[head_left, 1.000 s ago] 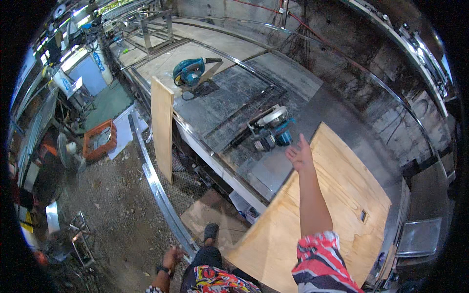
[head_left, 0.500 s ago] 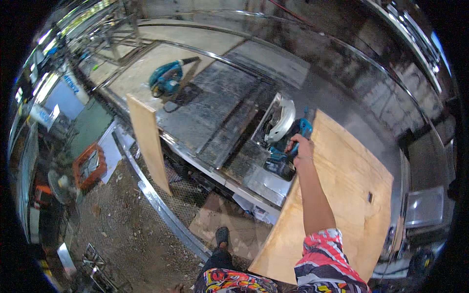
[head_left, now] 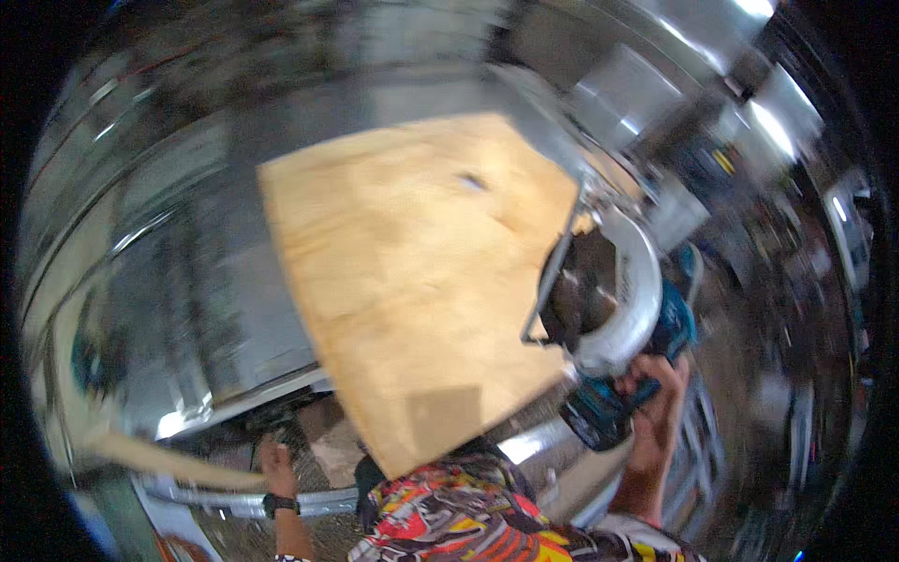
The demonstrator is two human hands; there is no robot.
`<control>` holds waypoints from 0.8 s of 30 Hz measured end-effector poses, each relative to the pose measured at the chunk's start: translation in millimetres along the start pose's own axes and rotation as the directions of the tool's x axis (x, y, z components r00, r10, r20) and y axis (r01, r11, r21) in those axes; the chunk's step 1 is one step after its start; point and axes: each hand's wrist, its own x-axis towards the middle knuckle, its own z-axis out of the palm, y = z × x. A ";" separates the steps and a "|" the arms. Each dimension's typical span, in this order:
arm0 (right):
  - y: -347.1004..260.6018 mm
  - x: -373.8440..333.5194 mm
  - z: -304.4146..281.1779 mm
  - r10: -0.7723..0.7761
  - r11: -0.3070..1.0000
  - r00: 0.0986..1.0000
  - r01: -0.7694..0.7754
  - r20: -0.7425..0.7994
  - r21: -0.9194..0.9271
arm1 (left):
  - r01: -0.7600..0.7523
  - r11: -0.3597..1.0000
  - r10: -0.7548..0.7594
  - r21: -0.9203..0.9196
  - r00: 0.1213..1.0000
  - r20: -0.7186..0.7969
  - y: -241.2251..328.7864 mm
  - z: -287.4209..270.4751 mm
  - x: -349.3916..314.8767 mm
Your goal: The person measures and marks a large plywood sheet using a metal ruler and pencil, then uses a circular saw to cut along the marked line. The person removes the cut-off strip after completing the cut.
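Note:
A cordless circular saw [head_left: 637, 309] is raised at the right, its blade side and silver guard showing. My right hand [head_left: 655, 384] wraps round its handle, just above the battery. Beneath and left of the saw lies a wide plywood sheet [head_left: 403, 253] with a small dark slot. At the lower left is my left hand [head_left: 274, 464], a dark band on its wrist. It is near the end of a narrow wooden board [head_left: 178, 461]; motion blur hides its fingers, and I cannot tell whether it touches the board.
The dark metal-topped workbench [head_left: 215, 290] stretches left of the plywood. A blurred teal power tool [head_left: 96, 356] sits at its far left. A long metal strip [head_left: 215, 504] runs along the floor side. Blurred clutter and metal pieces crowd the right.
My view has swung to the right. My right hand has lifted the circular saw off the bench and carried it to the right side of the plywood. My left hand has come into view.

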 end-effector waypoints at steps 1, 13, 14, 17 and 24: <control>-0.8 7.1 -10.3 -0.034 0.999 0.995 0.035 -0.091 0.015 | -0.054 0.998 0.053 0.024 0.998 0.024 45.5 4.1 8.6; -65.6 89.6 -323.6 -0.247 0.969 0.734 0.183 -0.632 -0.166 | -0.727 0.627 0.455 0.279 0.633 0.626 342.0 306.1 -34.1; -58.6 100.1 -337.0 -0.232 0.973 0.724 0.156 -0.649 -0.173 | -0.753 0.603 0.460 0.264 0.598 0.656 357.1 326.5 -35.5; -10.8 156.6 -371.1 -0.078 0.941 0.822 -0.127 -0.565 -0.315 | -0.803 0.549 0.464 0.232 0.524 0.714 369.0 364.0 -15.0; 225.0 235.5 -480.8 0.185 0.520 0.878 -0.469 -0.442 -0.714 | -0.870 0.400 0.429 0.288 0.455 0.780 463.0 497.1 -46.2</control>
